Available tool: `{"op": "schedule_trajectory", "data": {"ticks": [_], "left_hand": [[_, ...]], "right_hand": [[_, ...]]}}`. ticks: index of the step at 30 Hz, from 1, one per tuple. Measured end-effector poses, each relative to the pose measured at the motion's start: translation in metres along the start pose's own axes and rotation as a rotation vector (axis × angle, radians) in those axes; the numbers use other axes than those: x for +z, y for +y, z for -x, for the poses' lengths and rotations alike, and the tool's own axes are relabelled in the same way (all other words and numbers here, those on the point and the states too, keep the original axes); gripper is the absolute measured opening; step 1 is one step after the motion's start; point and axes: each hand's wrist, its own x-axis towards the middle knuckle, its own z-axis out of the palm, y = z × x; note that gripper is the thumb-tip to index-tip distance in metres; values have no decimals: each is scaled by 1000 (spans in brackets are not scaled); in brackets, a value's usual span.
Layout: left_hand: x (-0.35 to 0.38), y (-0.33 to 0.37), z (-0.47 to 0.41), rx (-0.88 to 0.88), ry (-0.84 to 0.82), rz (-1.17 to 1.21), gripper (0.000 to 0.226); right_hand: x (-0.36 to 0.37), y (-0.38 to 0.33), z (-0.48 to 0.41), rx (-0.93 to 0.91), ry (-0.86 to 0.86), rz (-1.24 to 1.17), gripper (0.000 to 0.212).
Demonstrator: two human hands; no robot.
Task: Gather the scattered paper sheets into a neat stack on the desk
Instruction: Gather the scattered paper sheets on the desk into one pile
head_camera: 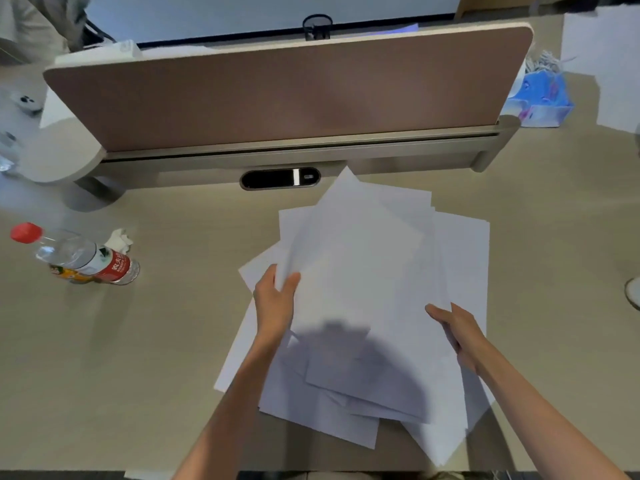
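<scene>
Several white paper sheets (363, 271) lie in a loose, fanned pile on the beige desk (156, 358), their corners pointing different ways. My left hand (275, 303) grips the left edge of the upper sheets, thumb on top, lifting them slightly. My right hand (457, 330) holds the right edge of the same bunch, fingers curled over the paper. More sheets stay flat underneath, sticking out at the left and toward the near edge. The shadow of my head falls across the lower part of the pile.
A plastic water bottle (83, 258) with a red cap lies on its side at the left, a crumpled tissue (119, 239) beside it. A brown divider panel (287, 95) runs along the desk's back, with a black cable port (280, 178) below it. A blue patterned bag (540, 98) sits far right.
</scene>
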Motion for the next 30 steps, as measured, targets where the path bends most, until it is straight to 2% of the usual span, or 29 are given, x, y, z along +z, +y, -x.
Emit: {"op": "schedule_trajectory", "data": {"ticks": [1,2,5,8,12,15,19,21,24,26,28,30], "left_hand": [[9,-9,6,-26,-23,-19,16],[16,-16,11,-37,-36,-42,23],[37,-31,25,-89,-71,-78,39],[58,-39,36,-165,-73,-162,36],[73,-44,47,-208,-160,-236,38],[69,-34,39,-236,-100,-320,38],[47,-29,-2,-16,56,-455,35],[37,-26,-23,22,8,-517,48],[30,-18,-47,-114,-192,-447,65],[27,-14,-57,-156,-262,-427,65],[20,-11,-67,-135,-220,-453,67],[11,-7,-73,-166,-258,-531,52]], "right_hand": [[0,-1,1,13,-15,12,103],[-1,-2,2,26,-47,-11,108],[-3,-9,3,74,-122,-131,62],[-7,-11,-4,99,-212,-141,41],[0,-5,-13,9,-137,111,55],[4,-1,-19,-60,-40,183,47],[-5,-3,-17,-53,-54,147,40],[-12,-6,-13,-35,-77,145,37],[-21,-12,-7,-23,-118,128,32],[-28,-13,-8,-6,-123,160,38],[-32,-17,-9,12,-153,153,35],[-34,-20,-9,3,-181,138,31]]}}
